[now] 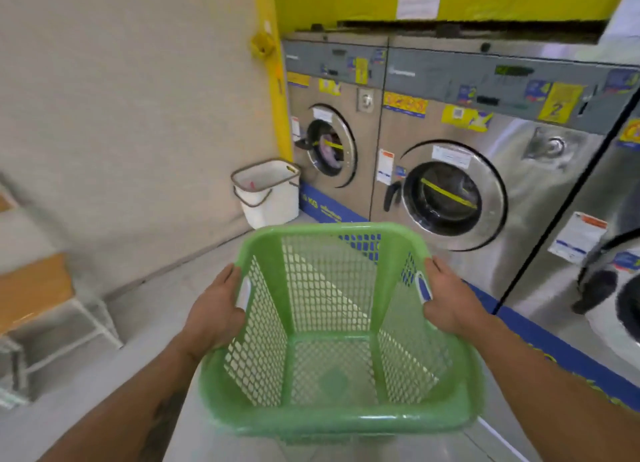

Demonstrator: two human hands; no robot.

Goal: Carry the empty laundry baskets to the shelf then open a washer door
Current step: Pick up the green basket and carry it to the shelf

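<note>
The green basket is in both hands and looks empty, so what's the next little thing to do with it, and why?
Probably keep hold and turn away from the washers to look for the shelf. The left hand and right hand grip the side handles of the green basket, which holds nothing. No shelf is clearly in view; only a washer, another by the wall, and a white basket lie ahead.

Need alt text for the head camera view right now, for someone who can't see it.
Both hands, left hand and right hand, grip the side handles of an empty green laundry basket held above the floor. Ahead stand steel front-loading washers with doors shut, and a white basket sits by the wall.
</note>
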